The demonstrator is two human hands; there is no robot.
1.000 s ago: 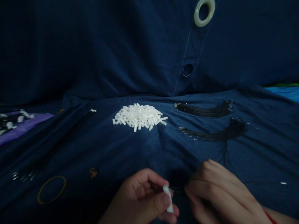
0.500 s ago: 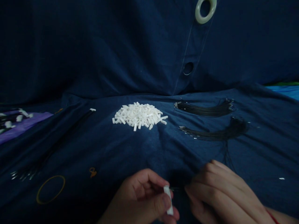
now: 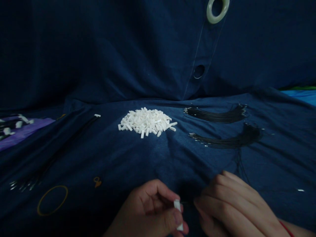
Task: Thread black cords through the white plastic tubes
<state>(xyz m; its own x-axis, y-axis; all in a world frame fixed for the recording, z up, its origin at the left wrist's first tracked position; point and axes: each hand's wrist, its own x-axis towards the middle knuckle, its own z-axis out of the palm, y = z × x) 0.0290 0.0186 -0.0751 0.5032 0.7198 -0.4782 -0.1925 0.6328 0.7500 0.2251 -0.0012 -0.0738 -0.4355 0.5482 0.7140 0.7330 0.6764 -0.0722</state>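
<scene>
A small white connector housing [image 3: 177, 204] is pinched upright between the thumb and fingers of my left hand [image 3: 148, 210] at the bottom centre. My right hand [image 3: 234, 204] is closed, with its fingertips close to the housing's right side. From them a thin pale wire tip [image 3: 186, 202] points toward the housing; whether it touches is too dark to tell. Most of this wire is hidden by my hand. A shiny metal end [image 3: 300, 190] lies on the cloth beyond my right hand, with a faint dark line leading to it.
A heap of white connector housings [image 3: 147, 121] sits mid-cloth. Two bundles of black wires [image 3: 214, 115] lie to its right. At left are more black wires [image 3: 66, 144] in a white housing, a yellow rubber band [image 3: 52, 200], a twisted band [image 3: 97, 182] and a purple sheet [image 3: 32, 130].
The white housing has shifted slightly down in my left fingers. Less of the pale wire tip shows between the hands. Both hands stay nearly in place.
</scene>
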